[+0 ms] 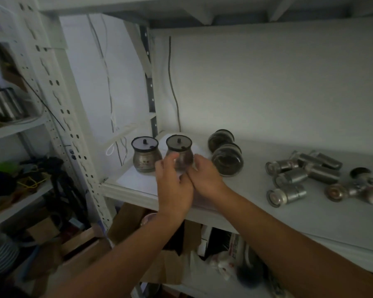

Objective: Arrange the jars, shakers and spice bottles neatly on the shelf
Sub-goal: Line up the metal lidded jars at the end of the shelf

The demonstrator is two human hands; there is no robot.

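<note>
On the shelf (289,222), at its left end, the left hand (173,186) and right hand (205,178) are holding a jar (179,150) upright, fingers (170,157) curling round its belly, a second jar (146,157) standing at its nine o'clock. Likely glass: light, slippery, breakable; a belly grip suits.

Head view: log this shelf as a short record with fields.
held: round-bellied glass jar with dark-rimmed lid, upright, gripped by left hand and right hand
placed: matching lidded jar, upright, just left of the held one
lying down: two round jars past the right hand; cluster of silver metal shakers further right
surface: white metal shelf
</note>
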